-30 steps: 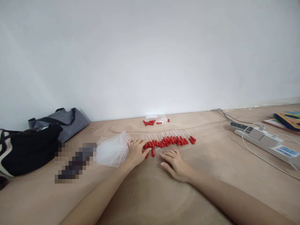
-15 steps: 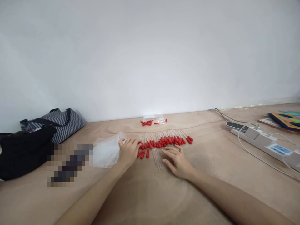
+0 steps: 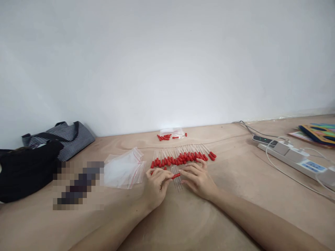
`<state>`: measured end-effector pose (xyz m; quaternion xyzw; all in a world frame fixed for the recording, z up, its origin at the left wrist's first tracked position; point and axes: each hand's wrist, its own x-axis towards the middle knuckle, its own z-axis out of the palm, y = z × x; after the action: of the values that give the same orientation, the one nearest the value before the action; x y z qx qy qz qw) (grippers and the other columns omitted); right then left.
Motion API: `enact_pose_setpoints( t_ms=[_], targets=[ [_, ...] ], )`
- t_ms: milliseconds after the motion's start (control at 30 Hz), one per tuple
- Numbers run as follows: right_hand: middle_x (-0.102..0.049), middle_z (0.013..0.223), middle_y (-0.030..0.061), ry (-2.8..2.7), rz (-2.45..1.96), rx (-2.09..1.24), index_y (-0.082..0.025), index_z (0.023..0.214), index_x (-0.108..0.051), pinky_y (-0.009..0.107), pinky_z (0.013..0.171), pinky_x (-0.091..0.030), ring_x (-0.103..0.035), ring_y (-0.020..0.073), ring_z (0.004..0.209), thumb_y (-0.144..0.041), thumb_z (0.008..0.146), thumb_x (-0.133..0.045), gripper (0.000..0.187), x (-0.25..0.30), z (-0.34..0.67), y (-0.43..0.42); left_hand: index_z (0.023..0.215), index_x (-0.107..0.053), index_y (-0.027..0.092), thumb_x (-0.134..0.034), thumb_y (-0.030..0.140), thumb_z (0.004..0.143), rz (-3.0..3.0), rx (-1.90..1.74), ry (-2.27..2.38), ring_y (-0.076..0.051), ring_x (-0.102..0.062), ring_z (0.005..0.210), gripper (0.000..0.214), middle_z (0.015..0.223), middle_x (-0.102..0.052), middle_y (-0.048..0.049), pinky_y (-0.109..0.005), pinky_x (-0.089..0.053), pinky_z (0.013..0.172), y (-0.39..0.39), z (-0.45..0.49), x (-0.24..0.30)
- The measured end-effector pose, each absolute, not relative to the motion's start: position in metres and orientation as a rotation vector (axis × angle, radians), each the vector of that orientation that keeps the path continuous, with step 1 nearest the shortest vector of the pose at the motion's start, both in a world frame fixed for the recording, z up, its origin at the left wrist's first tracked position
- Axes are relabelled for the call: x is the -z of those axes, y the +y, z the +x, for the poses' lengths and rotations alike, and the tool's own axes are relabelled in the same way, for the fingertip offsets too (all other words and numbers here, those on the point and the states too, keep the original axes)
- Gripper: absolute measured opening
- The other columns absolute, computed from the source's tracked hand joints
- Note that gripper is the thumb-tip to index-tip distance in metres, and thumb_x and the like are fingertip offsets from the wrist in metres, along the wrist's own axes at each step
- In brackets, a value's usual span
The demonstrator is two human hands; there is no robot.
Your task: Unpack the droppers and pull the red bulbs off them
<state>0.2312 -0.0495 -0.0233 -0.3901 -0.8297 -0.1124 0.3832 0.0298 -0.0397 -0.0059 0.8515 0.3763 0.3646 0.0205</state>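
A red rubber dropper bulb (image 3: 176,176) is pinched between the thumb and fingertips of my left hand (image 3: 157,183). It points toward my right hand (image 3: 197,177), whose thumb and fingers are apart, the index fingertip close to the bulb's end; whether they touch I cannot tell. Under and between the hands lie several thin clear glass tubes (image 3: 178,185). Just beyond, a row of droppers with red bulbs (image 3: 180,160) rests on the table, clear tubes pointing away from me. A few more loose bulbs are partly hidden behind my left fingers.
Clear zip bags (image 3: 121,170) lie left of my left hand. Near the wall are more red bulbs (image 3: 164,137) beside a small clear bag (image 3: 171,131). A striped bag (image 3: 75,139) stands at left. To the right are a power strip (image 3: 295,158) with cables and colourful boards (image 3: 319,134).
My left hand has moved right and toward me from the left end of the row, and now holds a red bulb over the glass tubes. My right hand has barely moved.
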Motion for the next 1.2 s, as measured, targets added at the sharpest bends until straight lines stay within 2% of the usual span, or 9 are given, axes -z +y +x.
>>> enact_pose_setpoints(
  t_ms=[100, 167, 333, 467, 667, 967, 1200],
  targets=[
    [-0.063, 0.069, -0.0019, -2.124, -0.964, 0.317, -0.026, 0.091, -0.063, 0.041, 0.092, -0.021, -0.051, 0.0118, 0.069, -0.021, 0.084, -0.047, 0.018, 0.026, 0.231, -0.047, 0.079, -0.06, 0.024, -0.046, 0.02, 0.082, 2.653, -1.105, 1.141, -0.015, -0.057, 0.079, 0.015, 0.083, -0.068, 0.002, -0.037, -0.026, 0.083, -0.04, 0.032, 0.006],
    [-0.06, 0.064, -0.0022, -2.115, -0.958, 0.369, -0.025, 0.089, -0.063, 0.039, 0.09, -0.022, -0.048, 0.0107, 0.063, -0.019, 0.085, -0.044, 0.02, 0.027, 0.229, -0.046, 0.081, -0.061, 0.025, -0.046, 0.021, 0.082, 2.689, -1.071, 1.159, -0.016, -0.056, 0.081, 0.015, 0.084, -0.069, 0.0016, -0.039, -0.025, 0.086, -0.041, 0.032, 0.006],
    [-0.058, 0.066, -0.0017, -2.113, -0.987, 0.445, -0.023, 0.087, -0.062, 0.038, 0.091, -0.02, -0.048, 0.0111, 0.066, -0.018, 0.084, -0.043, 0.02, 0.029, 0.223, -0.048, 0.097, -0.06, 0.027, -0.055, 0.034, 0.078, 2.849, -1.067, 1.208, -0.02, -0.054, 0.09, 0.021, 0.092, -0.067, -0.0009, -0.043, -0.02, 0.091, -0.044, 0.034, 0.007],
    [-0.056, 0.066, -0.0023, -2.179, -1.001, 0.479, -0.022, 0.079, -0.06, 0.039, 0.093, -0.015, -0.047, 0.011, 0.068, -0.017, 0.085, -0.04, 0.021, 0.03, 0.219, -0.049, 0.085, -0.063, 0.027, -0.055, 0.032, 0.079, 2.911, -1.089, 1.244, -0.021, -0.054, 0.093, 0.011, 0.094, -0.067, -0.0004, -0.046, -0.018, 0.092, -0.044, 0.038, 0.009],
    [-0.054, 0.063, -0.0029, -2.27, -0.975, 0.517, -0.022, 0.073, -0.056, 0.042, 0.095, -0.007, -0.047, 0.0122, 0.074, -0.011, 0.082, -0.038, 0.023, 0.028, 0.222, -0.048, 0.073, -0.059, 0.023, -0.054, 0.024, 0.079, 2.898, -1.1, 1.237, -0.019, -0.055, 0.089, 0.008, 0.083, -0.067, 0.0016, -0.045, -0.019, 0.093, -0.047, 0.04, 0.009],
    [-0.051, 0.063, -0.0018, -2.282, -1.002, 0.512, -0.026, 0.083, -0.06, 0.043, 0.093, -0.011, -0.042, 0.0138, 0.07, -0.01, 0.075, -0.044, 0.023, 0.025, 0.222, -0.05, 0.072, -0.058, 0.022, -0.054, 0.022, 0.079, 2.93, -1.015, 1.262, -0.019, -0.055, 0.088, 0.008, 0.079, -0.065, -0.0006, -0.046, -0.021, 0.093, -0.048, 0.037, 0.007],
    [-0.05, 0.063, -0.0011, -2.31, -1.007, 0.546, -0.031, 0.099, -0.059, 0.046, 0.092, -0.012, -0.039, 0.0147, 0.069, -0.011, 0.075, -0.045, 0.034, 0.021, 0.223, -0.052, 0.069, -0.057, 0.021, -0.051, 0.021, 0.08, 2.911, -1.041, 1.231, -0.019, -0.054, 0.087, 0.013, 0.075, -0.065, 0.0008, -0.046, -0.018, 0.093, -0.047, 0.038, 0.008]
  ],
)
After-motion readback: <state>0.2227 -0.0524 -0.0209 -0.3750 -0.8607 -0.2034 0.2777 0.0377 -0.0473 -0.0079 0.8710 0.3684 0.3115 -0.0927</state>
